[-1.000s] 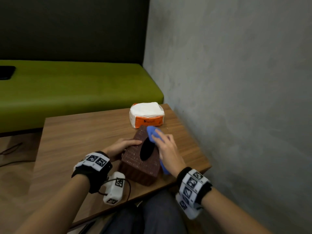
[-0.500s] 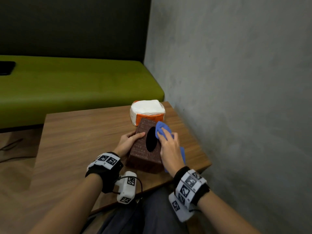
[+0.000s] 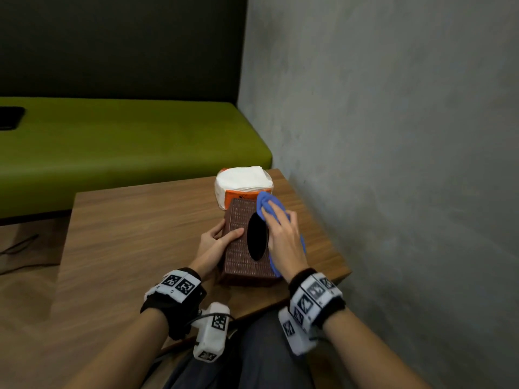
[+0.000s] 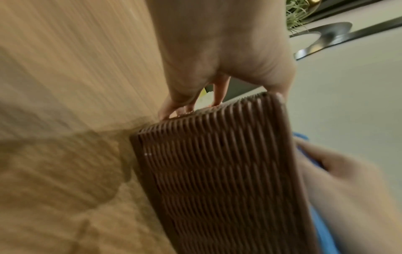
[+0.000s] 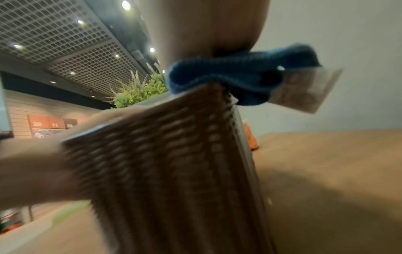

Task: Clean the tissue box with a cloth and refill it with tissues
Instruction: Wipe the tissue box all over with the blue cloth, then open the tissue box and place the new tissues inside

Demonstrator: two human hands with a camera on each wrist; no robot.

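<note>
A brown woven tissue box with a dark oval slot lies on the wooden table, near its front right corner. My left hand grips the box's left side, thumb on top; the left wrist view shows the fingers curled on the box. My right hand presses a blue cloth flat on the box's right top. The cloth bunches over the box edge in the right wrist view. A white tissue pack with orange wrapper stands just behind the box.
A grey wall runs close along the table's right side. A green bench stands behind the table, with a dark object at its left end. My knees sit under the table's front edge.
The box has turned lengthwise and slid back toward the tissue pack. My right hand and the cloth have moved away from me along the box top. My left hand followed on the side.
</note>
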